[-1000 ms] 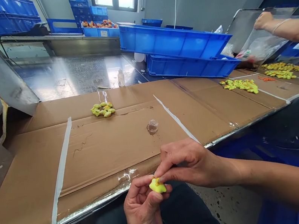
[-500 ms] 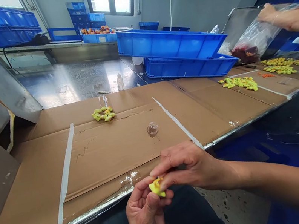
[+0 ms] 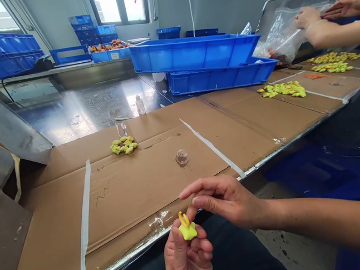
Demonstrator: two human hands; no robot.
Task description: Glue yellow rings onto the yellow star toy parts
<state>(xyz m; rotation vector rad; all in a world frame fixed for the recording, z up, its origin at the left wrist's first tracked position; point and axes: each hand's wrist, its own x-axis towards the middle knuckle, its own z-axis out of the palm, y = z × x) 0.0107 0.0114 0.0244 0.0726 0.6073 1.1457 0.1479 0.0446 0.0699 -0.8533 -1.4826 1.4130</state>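
Observation:
My left hand (image 3: 188, 255) pinches a small bright-yellow soft piece (image 3: 188, 231) between thumb and fingers, just past the table's front edge. Two thin, curved, darker yellow prongs (image 3: 183, 219) stand up from its top. Just above and to the right, my right hand (image 3: 223, 199) is open, its index finger stretched out and thumb apart, with nothing visible in it. A small clear plastic cup (image 3: 181, 157) is on the cardboard (image 3: 135, 197) beyond my hands. Farther back lies a ring of similar yellow-green pieces (image 3: 124, 145).
Blue crates (image 3: 194, 54) are stacked at the back. A clear dropper bottle (image 3: 140, 105) stands behind the cardboard. To the right lie more yellow pieces (image 3: 283, 90) and small orange bits (image 3: 315, 77). Another person's hands (image 3: 316, 24) handle a clear plastic bag (image 3: 288, 36).
My right hand has let go of the yellow piece and drawn slightly up from it, uncovering the upright prongs. The other person's hands and bag have shifted left.

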